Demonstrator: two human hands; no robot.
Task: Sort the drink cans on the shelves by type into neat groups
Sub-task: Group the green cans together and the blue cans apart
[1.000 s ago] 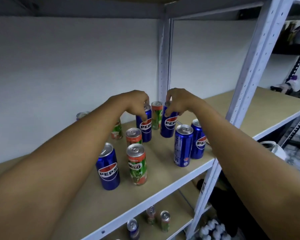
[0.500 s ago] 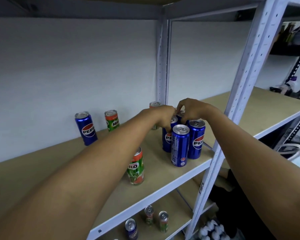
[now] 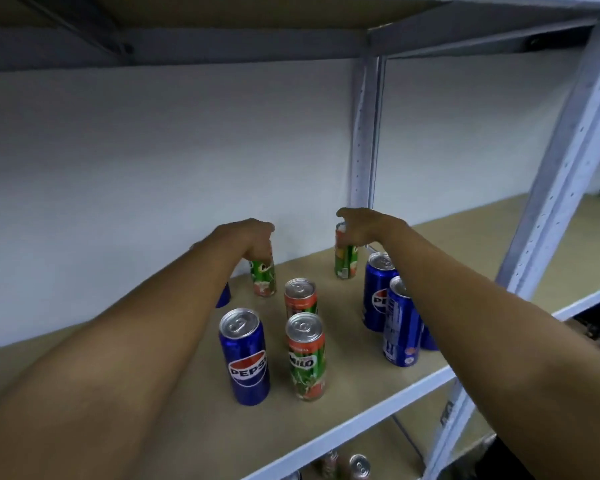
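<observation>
1. Both hands have left the Pepsi cluster (image 3: 392,306): the left hand (image 3: 253,239) now grips a Milo can (image 3: 264,277), the right hand (image 3: 355,226) another Milo can (image 3: 345,259).
2. Both cans stand behind the middle Milo pair (image 3: 302,320), so the green group probably forms next.

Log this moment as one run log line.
left hand: grips rear Milo can | right hand: grips Milo can by post | sorting unfinished

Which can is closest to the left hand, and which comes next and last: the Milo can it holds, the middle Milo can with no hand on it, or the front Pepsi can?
1. Milo can at the back, gripped by the left hand.
2. Middle Milo can, right of it.
3. Front Pepsi can, near the shelf edge.
</observation>
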